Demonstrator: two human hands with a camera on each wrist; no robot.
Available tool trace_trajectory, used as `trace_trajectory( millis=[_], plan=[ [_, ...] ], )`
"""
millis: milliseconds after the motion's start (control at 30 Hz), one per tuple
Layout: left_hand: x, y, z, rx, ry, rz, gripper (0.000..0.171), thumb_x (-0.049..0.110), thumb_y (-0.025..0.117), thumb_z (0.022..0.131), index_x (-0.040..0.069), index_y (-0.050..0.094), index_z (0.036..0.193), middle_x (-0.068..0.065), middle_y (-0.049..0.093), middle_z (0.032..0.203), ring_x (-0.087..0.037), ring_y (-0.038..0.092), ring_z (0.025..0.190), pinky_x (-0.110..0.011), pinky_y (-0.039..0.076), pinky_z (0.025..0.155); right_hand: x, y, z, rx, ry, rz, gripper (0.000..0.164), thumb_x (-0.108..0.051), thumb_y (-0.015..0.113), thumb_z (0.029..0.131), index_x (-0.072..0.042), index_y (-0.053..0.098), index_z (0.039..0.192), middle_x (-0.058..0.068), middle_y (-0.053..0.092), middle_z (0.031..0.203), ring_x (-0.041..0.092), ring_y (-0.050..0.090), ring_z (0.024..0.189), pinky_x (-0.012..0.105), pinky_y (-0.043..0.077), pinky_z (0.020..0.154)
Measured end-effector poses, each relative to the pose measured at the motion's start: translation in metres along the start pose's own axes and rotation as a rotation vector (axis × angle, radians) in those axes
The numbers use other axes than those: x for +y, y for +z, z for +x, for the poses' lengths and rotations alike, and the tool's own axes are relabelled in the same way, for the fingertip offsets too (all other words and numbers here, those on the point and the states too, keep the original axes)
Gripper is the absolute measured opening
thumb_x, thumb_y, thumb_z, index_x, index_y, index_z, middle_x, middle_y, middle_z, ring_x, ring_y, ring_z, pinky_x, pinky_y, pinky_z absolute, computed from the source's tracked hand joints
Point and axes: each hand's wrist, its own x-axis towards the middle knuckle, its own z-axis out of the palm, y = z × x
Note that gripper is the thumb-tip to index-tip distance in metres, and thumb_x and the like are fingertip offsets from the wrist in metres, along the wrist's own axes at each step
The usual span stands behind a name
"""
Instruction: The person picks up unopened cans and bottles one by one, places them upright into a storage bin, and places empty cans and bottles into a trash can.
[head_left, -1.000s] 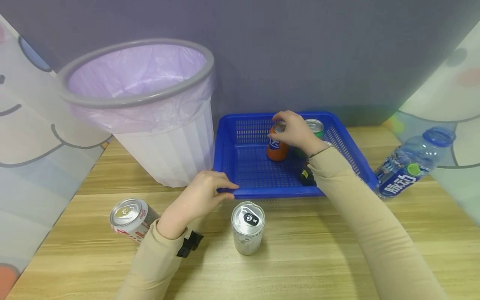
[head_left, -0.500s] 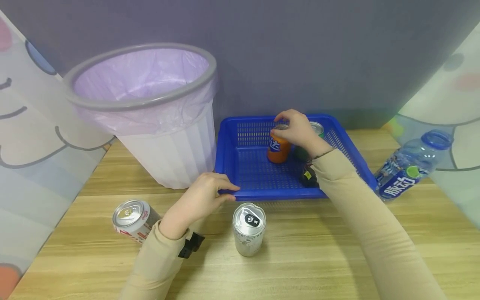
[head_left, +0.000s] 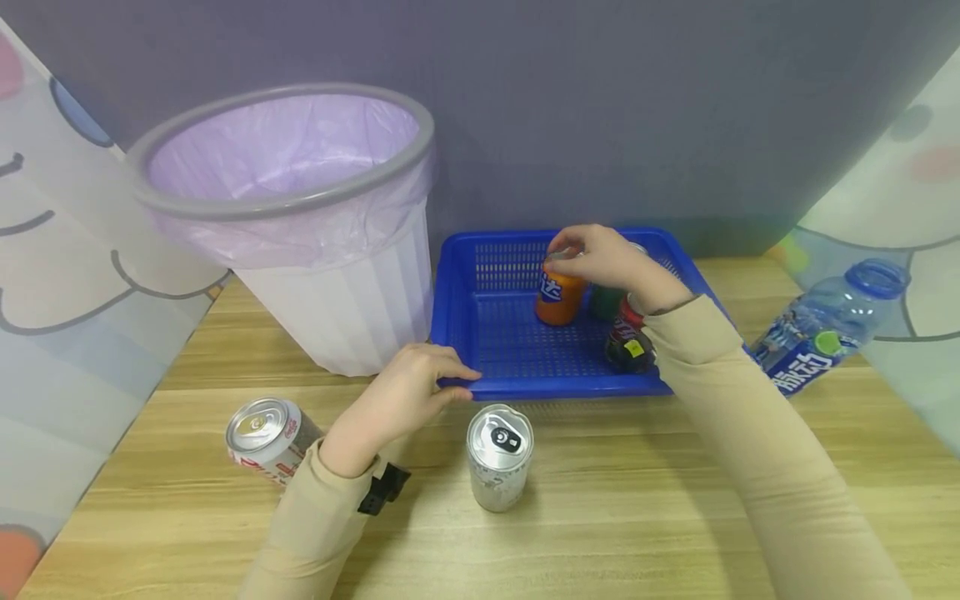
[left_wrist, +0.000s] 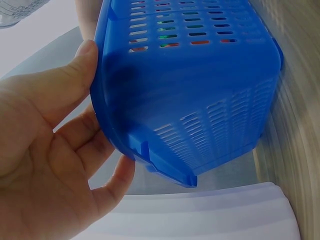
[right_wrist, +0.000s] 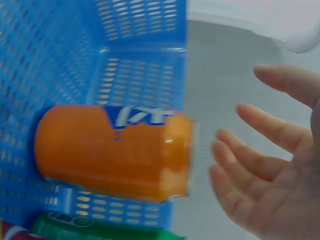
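Observation:
My left hand (head_left: 408,385) pinches the near left corner of the blue plastic basket (head_left: 555,386); in the left wrist view its thumb and fingers lie on either side of the rim. An orange soda can (head_left: 558,300) stands upright inside the basket. Just above its top is my right hand (head_left: 600,257), whose fingers are spread and apart from the can in the right wrist view (right_wrist: 270,155). Beside the orange can stand a green can (head_left: 604,302) and a dark red and black can (head_left: 628,337), both partly hidden by the right hand and sleeve.
A white trash bin (head_left: 352,300) with a purple liner stands left of the basket. On the wooden table, a silver can (head_left: 498,467) stands in front and a white cola can (head_left: 273,442) at left. A blue-labelled bottle (head_left: 825,325) leans at the basket's right.
My right hand has come off the orange can's top and shifted slightly right and up, its sleeve uncovering more of the dark can. The left hand stays on the rim.

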Motion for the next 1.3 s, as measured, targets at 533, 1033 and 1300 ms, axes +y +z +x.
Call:
trace_trajectory(
  millis=[533, 1033, 1300],
  plan=[
    [0.003, 0.000, 0.003, -0.005, -0.008, 0.013, 0.020, 0.011, 0.075, 0.075, 0.007, 0.074, 0.095, 0.000, 0.069, 0.080, -0.012, 0.063, 0.075, -0.025, 0.052, 0.071, -0.018, -0.007, -0.049, -0.137, -0.189, -0.059, 0.031, -0.028, 0.062, 0.089, -0.009, 0.060, 0.113, 0.009, 0.065, 0.114, 0.025, 0.059, 0.109, 0.044, 0.046, 0.095],
    [0.002, 0.001, -0.001, -0.006, -0.005, -0.004, 0.020, 0.012, 0.075, 0.075, 0.009, 0.074, 0.095, 0.001, 0.069, 0.080, -0.011, 0.063, 0.074, -0.024, 0.051, 0.071, -0.002, 0.032, -0.078, -0.101, -0.298, -0.111, 0.026, -0.026, 0.065, 0.086, -0.011, 0.064, 0.107, 0.004, 0.069, 0.101, 0.019, 0.063, 0.094, 0.041, 0.052, 0.084],
    [0.001, -0.001, -0.002, -0.003, -0.005, -0.012, 0.020, 0.010, 0.074, 0.075, 0.007, 0.074, 0.095, 0.000, 0.069, 0.080, -0.010, 0.062, 0.074, -0.024, 0.051, 0.070, 0.010, 0.047, -0.087, -0.089, -0.283, -0.033, 0.031, -0.028, 0.063, 0.088, -0.010, 0.061, 0.112, 0.004, 0.068, 0.104, 0.021, 0.062, 0.100, 0.042, 0.051, 0.088]
  ],
)
